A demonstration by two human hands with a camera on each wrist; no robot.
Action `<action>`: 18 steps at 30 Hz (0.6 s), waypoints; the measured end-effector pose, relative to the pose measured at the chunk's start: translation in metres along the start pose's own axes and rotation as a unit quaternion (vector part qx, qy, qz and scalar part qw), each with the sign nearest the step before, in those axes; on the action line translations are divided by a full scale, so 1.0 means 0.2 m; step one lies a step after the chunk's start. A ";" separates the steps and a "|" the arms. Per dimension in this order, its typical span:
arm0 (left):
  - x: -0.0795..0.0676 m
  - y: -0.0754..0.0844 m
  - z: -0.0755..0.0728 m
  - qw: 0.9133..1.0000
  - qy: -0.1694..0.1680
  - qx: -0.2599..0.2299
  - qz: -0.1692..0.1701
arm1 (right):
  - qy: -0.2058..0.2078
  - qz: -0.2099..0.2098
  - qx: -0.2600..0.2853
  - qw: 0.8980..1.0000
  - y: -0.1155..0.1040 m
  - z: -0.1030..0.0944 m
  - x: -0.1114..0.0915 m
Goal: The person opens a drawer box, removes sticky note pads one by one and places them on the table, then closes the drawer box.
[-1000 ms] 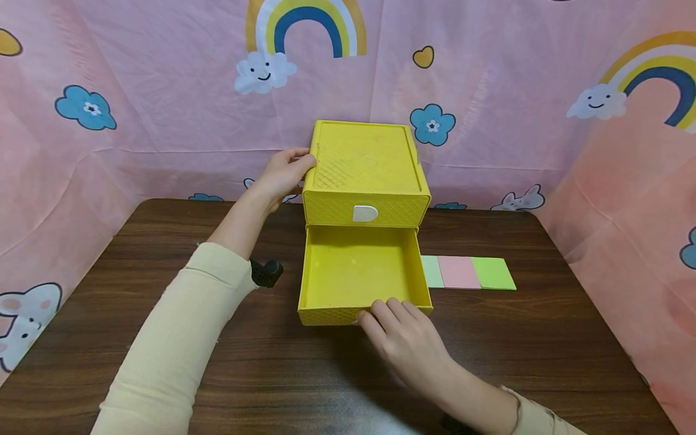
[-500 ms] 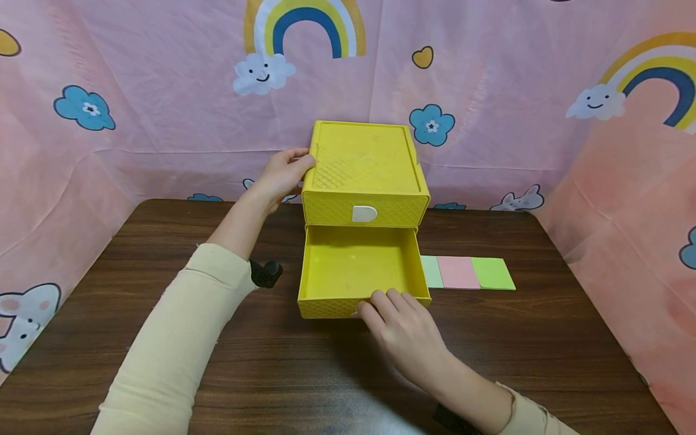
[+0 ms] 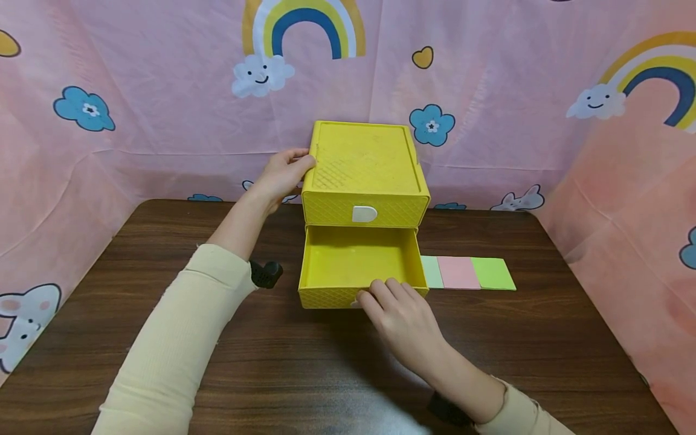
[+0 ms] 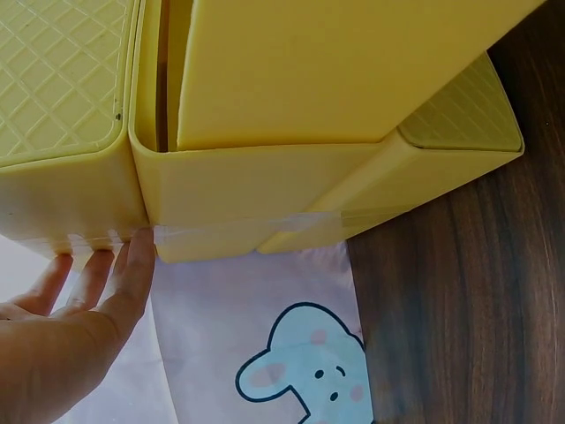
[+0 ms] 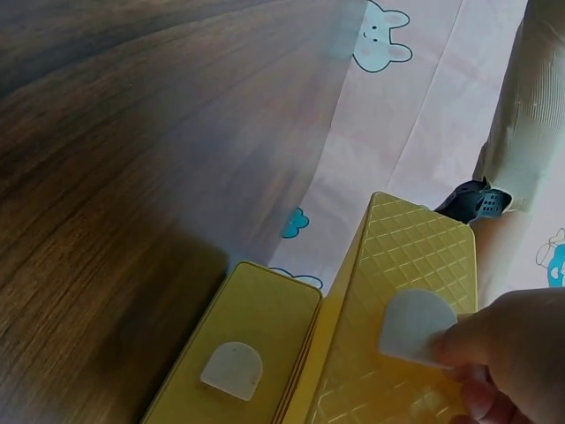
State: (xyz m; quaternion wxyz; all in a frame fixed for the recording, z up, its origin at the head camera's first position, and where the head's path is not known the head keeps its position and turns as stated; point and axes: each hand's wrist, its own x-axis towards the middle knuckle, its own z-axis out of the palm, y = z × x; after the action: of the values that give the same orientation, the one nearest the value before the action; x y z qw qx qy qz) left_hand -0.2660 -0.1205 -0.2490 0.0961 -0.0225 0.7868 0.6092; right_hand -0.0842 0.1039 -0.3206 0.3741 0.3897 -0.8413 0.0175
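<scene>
A yellow plastic drawer unit (image 3: pixel 367 158) stands at the back of the table. Below its top drawer front (image 3: pixel 331 208), a middle drawer (image 3: pixel 353 263) sticks out, its inside bare. My left hand (image 3: pixel 280 176) rests on the unit's upper left side, thumb at the top edge; in the left wrist view its fingers (image 4: pixel 132 274) reach against the side wall. At the pulled-out front, my right hand (image 3: pixel 405 326) pinches the white handle (image 5: pixel 413 325) between thumb and fingers. Under it, the bottom drawer front (image 5: pixel 256 314) sits back, bearing another white handle (image 5: pixel 233 369).
Right of the unit lie flat paper squares in mint (image 3: pixel 432 272), pink (image 3: pixel 458 272) and green (image 3: pixel 493 273). They are on the dark wooden table (image 3: pixel 261 362). A pink patterned cloth (image 3: pixel 190 109) hangs behind the unit and along the sides.
The middle drawer has slid partway back toward the unit, with my right hand moving forward along with it. My left hand stays in place against the unit's side.
</scene>
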 end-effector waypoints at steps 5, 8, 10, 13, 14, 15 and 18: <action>-0.01 0.00 0.00 1.000 -0.002 0.002 0.000 | 0.009 0.006 0.001 1.000 0.00 0.01 0.02; -0.01 0.00 0.00 1.000 -0.002 0.002 0.003 | 0.021 0.012 0.002 1.000 0.01 0.02 0.03; -0.01 0.00 0.00 1.000 -0.002 0.002 0.003 | 0.026 0.017 0.004 1.000 0.01 0.03 0.04; -0.01 0.00 0.00 1.000 -0.002 0.002 0.003 | 0.029 0.023 0.006 0.999 0.02 0.06 0.04; -0.01 0.00 0.00 1.000 -0.002 0.002 0.003 | 0.029 0.025 0.007 0.999 0.02 0.07 0.03; -0.01 0.00 0.00 1.000 -0.002 0.003 0.003 | 0.028 0.028 0.008 0.999 0.03 0.08 0.03; -0.01 0.00 0.00 1.000 -0.002 0.002 0.005 | 0.021 0.036 0.012 0.999 0.03 0.11 0.03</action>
State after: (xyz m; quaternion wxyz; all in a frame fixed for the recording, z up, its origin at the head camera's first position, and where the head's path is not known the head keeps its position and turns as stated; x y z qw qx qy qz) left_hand -0.2648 -0.1210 -0.2494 0.0946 -0.0166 0.7881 0.6079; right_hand -0.1039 0.0984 -0.3306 0.3860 0.3630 -0.8467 0.0489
